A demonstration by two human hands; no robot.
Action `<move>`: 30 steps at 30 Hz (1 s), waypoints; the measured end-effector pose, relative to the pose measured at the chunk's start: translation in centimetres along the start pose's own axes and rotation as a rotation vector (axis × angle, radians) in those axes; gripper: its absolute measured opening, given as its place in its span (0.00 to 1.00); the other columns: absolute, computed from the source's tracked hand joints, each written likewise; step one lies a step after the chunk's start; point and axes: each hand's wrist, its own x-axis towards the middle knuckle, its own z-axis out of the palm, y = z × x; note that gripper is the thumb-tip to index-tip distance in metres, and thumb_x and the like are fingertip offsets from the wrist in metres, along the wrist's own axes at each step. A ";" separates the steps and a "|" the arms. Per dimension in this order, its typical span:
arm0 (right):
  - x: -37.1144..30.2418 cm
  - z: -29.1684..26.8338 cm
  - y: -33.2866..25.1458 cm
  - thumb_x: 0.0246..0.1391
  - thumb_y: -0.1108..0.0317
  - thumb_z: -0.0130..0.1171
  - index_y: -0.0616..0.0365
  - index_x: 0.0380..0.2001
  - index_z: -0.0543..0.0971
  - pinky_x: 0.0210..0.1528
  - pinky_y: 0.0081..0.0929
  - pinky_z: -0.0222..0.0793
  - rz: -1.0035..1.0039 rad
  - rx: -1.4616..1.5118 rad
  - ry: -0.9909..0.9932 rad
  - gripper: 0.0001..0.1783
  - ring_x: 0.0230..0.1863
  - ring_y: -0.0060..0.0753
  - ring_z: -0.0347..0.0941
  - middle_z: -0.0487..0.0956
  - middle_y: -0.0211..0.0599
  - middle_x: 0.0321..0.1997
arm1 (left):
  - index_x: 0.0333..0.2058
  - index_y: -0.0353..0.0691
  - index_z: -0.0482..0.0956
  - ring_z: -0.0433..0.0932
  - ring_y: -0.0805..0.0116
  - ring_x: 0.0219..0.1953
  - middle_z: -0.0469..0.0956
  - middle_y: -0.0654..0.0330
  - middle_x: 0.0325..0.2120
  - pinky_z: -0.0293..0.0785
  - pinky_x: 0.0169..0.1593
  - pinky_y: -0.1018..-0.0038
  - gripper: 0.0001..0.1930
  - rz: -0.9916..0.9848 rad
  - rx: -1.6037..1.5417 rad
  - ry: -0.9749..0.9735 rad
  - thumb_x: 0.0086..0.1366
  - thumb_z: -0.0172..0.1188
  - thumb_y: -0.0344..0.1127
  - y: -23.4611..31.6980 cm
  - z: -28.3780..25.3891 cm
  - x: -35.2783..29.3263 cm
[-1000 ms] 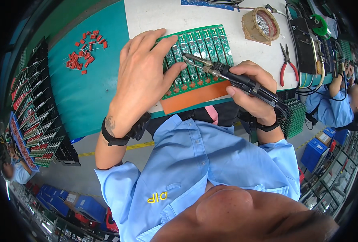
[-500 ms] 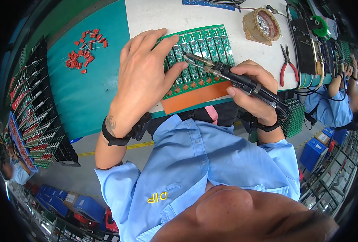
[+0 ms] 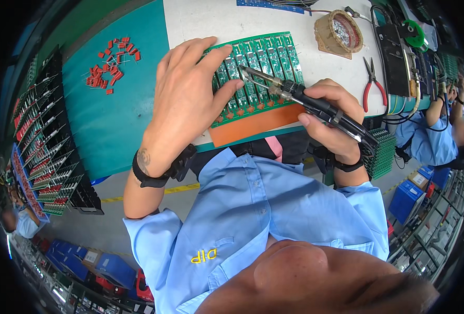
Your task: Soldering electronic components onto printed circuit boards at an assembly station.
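A green panel of circuit boards (image 3: 281, 62), divided into several narrow strips, lies on the white part of the bench. My left hand (image 3: 186, 86) rests flat over its left end, fingers stretched and the thumb spread apart on the boards. In my right hand (image 3: 336, 112) is a black soldering iron (image 3: 293, 91) with a thin metal tube beside its tip. The tip points left and down at the strips near my left thumb; whether it touches cannot be made out. An orange sheet (image 3: 258, 126) sticks out under the panel's near edge.
Red components with wire leads (image 3: 105, 76) are scattered on the green mat (image 3: 117, 120). At the far right stand a round pot (image 3: 323, 32) and red-handled pliers (image 3: 372, 86). A black rack of boards (image 3: 49, 136) is at the left, stacked green boards (image 3: 381, 157) at the right.
The soldering iron and my right hand have shifted slightly to the right, the tip with them. My left hand and the panel keep their place.
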 end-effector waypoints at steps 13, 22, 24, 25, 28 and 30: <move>0.4 0.7 0.1 0.44 0.77 0.71 0.67 0.44 0.77 0.40 0.25 0.72 -0.027 0.042 -0.025 0.22 0.37 0.30 0.76 0.80 0.44 0.39 | 0.55 0.40 0.77 0.70 0.49 0.61 0.75 0.52 0.58 0.64 0.63 0.57 0.27 -0.015 0.011 0.013 0.57 0.71 0.37 0.1 -0.8 -0.7; 1.0 1.1 0.3 0.44 0.77 0.71 0.68 0.44 0.78 0.39 0.23 0.71 -0.041 0.000 -0.071 0.21 0.36 0.29 0.76 0.80 0.43 0.39 | 0.53 0.39 0.79 0.70 0.49 0.60 0.74 0.51 0.57 0.63 0.63 0.56 0.25 -0.027 0.034 -0.006 0.57 0.71 0.38 -0.4 -0.7 -0.9; 1.0 1.1 0.2 0.44 0.77 0.71 0.68 0.44 0.78 0.38 0.23 0.71 -0.040 -0.001 -0.071 0.21 0.36 0.29 0.76 0.80 0.43 0.39 | 0.51 0.38 0.80 0.69 0.49 0.60 0.75 0.50 0.56 0.61 0.64 0.55 0.23 -0.033 -0.002 0.004 0.57 0.70 0.39 -0.5 -0.5 -0.9; 1.0 1.1 0.1 0.44 0.77 0.71 0.68 0.44 0.78 0.38 0.23 0.71 -0.027 0.001 -0.071 0.21 0.36 0.29 0.76 0.80 0.43 0.39 | 0.51 0.38 0.80 0.69 0.49 0.60 0.75 0.50 0.56 0.61 0.64 0.55 0.23 -0.034 -0.004 0.004 0.57 0.70 0.39 -0.6 -0.5 -1.0; 1.0 1.1 0.0 0.44 0.77 0.71 0.67 0.45 0.78 0.38 0.22 0.72 -0.003 0.007 -0.072 0.22 0.36 0.28 0.76 0.80 0.43 0.39 | 0.51 0.39 0.80 0.69 0.49 0.60 0.75 0.50 0.56 0.61 0.64 0.55 0.23 -0.032 -0.009 0.002 0.57 0.70 0.39 -0.7 -0.5 -1.0; 1.0 1.2 0.0 0.44 0.77 0.71 0.67 0.45 0.78 0.38 0.22 0.72 -0.010 0.002 -0.068 0.22 0.36 0.28 0.76 0.80 0.43 0.39 | 0.51 0.39 0.80 0.69 0.49 0.60 0.75 0.50 0.55 0.61 0.64 0.55 0.23 -0.031 -0.010 0.004 0.57 0.70 0.39 -0.7 -0.5 -1.0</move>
